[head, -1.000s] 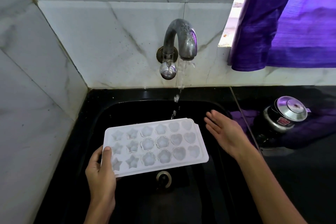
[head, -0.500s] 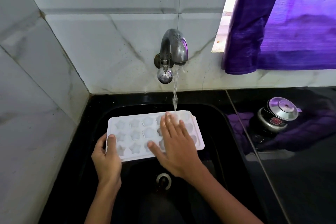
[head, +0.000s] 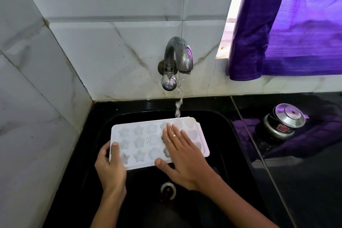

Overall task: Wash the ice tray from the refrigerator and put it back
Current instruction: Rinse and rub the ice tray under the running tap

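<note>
A white ice tray (head: 140, 140) with star, flower and heart moulds is held level over the black sink (head: 218, 135). My left hand (head: 111, 168) grips its near left corner, thumb on top. My right hand (head: 183, 155) lies flat and wet on the tray's right half, fingers spread, covering several moulds. Water runs from the metal tap (head: 177, 61) onto the tray's far edge, just beyond my right fingertips.
The sink drain (head: 168, 189) lies below the tray. A steel pressure cooker (head: 281, 126) stands on the black counter to the right. A purple curtain (head: 288, 24) hangs at the upper right. Marble-tiled walls close the left and back.
My right hand came from beside the tray onto its right half and now rests there. The tray moved back under the running water. The water stream has grown steadier.
</note>
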A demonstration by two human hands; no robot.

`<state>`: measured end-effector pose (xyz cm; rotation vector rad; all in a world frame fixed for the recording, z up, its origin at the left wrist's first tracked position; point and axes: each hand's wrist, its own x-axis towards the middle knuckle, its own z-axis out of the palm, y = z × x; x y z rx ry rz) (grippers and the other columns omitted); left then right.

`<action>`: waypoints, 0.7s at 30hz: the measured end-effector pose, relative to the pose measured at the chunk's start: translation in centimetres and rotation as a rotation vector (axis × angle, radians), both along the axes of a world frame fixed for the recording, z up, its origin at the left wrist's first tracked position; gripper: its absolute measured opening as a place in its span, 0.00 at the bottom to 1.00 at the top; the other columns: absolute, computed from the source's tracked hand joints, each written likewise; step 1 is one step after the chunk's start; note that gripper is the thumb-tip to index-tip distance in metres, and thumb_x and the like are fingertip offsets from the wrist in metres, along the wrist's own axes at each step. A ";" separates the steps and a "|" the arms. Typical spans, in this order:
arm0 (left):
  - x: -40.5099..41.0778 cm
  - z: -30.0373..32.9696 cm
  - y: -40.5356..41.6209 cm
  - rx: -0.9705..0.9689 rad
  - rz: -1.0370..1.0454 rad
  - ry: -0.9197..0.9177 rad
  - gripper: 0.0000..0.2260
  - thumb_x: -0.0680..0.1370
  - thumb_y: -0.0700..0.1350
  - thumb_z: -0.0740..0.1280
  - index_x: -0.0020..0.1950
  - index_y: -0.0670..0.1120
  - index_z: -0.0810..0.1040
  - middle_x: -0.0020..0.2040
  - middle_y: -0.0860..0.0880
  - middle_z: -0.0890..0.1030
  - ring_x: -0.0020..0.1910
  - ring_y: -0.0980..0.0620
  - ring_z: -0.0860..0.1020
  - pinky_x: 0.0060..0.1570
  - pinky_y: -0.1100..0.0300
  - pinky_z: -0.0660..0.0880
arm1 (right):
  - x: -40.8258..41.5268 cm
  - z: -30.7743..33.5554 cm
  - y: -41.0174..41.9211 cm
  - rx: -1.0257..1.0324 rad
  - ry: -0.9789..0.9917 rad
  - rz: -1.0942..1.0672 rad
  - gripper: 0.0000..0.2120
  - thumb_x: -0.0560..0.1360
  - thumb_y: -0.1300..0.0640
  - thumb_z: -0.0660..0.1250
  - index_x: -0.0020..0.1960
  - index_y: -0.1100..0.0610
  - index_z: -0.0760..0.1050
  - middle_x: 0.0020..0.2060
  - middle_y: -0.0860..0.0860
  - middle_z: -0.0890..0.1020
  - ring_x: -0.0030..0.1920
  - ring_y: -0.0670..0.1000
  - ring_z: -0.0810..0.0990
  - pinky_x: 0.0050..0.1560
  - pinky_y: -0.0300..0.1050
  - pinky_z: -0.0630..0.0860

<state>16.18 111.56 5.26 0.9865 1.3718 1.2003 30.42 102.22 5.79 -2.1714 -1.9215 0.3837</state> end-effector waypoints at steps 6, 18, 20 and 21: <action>-0.5 -0.4 0.0 0.008 -0.015 0.005 0.09 0.80 0.41 0.61 0.58 0.43 0.75 0.43 0.49 0.78 0.38 0.58 0.75 0.26 0.75 0.71 | 1.2 -0.3 -1.5 -0.022 -0.013 -0.191 0.38 0.72 0.32 0.34 0.73 0.55 0.31 0.71 0.49 0.31 0.73 0.47 0.28 0.70 0.37 0.28; 0.4 -0.5 -0.3 -0.028 0.006 -0.036 0.09 0.81 0.43 0.60 0.59 0.45 0.74 0.48 0.47 0.78 0.40 0.57 0.76 0.37 0.60 0.76 | 1.9 -0.3 -2.3 -0.019 -0.039 -0.096 0.33 0.77 0.37 0.36 0.76 0.53 0.34 0.74 0.48 0.34 0.75 0.46 0.32 0.73 0.40 0.33; 0.9 -0.5 -0.7 -0.029 -0.018 -0.046 0.07 0.81 0.43 0.60 0.58 0.47 0.74 0.45 0.50 0.78 0.39 0.57 0.76 0.34 0.63 0.75 | 2.7 -0.2 -1.9 -0.041 -0.032 -0.216 0.37 0.75 0.35 0.35 0.76 0.56 0.34 0.73 0.49 0.33 0.75 0.48 0.33 0.72 0.39 0.32; 1.2 -0.5 -1.0 -0.027 -0.038 -0.047 0.07 0.81 0.43 0.60 0.57 0.47 0.73 0.44 0.52 0.78 0.39 0.57 0.76 0.30 0.67 0.75 | 2.7 -0.2 -1.4 -0.043 -0.027 -0.252 0.39 0.74 0.35 0.34 0.76 0.58 0.34 0.73 0.51 0.33 0.75 0.48 0.32 0.71 0.40 0.31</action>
